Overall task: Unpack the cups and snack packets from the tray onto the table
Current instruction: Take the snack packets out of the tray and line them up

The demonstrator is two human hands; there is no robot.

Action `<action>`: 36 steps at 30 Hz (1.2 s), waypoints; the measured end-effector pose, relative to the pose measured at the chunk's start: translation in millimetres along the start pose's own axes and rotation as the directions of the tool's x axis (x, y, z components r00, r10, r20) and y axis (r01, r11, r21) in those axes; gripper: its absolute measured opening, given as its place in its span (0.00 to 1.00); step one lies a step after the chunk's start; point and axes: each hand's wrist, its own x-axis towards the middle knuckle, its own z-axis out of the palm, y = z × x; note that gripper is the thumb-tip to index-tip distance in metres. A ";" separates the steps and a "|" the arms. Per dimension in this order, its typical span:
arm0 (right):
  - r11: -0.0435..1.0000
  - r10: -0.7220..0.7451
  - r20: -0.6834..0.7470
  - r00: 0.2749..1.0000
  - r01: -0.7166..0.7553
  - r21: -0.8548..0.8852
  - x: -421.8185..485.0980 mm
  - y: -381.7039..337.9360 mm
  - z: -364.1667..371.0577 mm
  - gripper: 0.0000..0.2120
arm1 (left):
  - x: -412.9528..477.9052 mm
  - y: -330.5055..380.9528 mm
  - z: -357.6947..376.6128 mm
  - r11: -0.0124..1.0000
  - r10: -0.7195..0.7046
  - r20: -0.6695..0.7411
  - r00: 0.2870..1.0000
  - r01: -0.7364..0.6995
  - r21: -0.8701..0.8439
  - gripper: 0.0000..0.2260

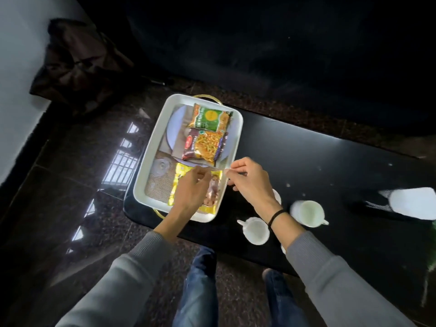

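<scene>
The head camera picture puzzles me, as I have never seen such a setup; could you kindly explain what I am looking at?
There is no machine: a person wears a camera on the head, looking down at their own two bare hands. A white tray sits on a black table. In it lie three snack packets: green, maroon and yellow. The left hand is over the yellow packet; whether it grips it is unclear. The right hand hovers at the tray's edge, fingers pinched. At least two white cups stand on the table.
</scene>
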 end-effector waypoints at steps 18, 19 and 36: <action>0.870 -0.057 0.102 0.993 0.100 -0.482 35.9 22.6 70.0 0.19 | 66.3 -79.2 -49.9 0.996 0.037 0.116 0.993 -0.046 0.080 0.14; 0.875 -0.061 0.092 0.994 0.098 -0.474 35.0 22.8 69.1 0.19 | 66.3 -79.0 -51.5 0.997 0.071 0.128 0.989 -0.073 0.013 0.09; 0.998 -0.054 0.430 0.901 0.044 0.033 27.0 -18.4 20.5 0.22 | 67.8 3.4 -80.8 0.861 0.474 0.244 0.846 -0.388 -0.328 0.10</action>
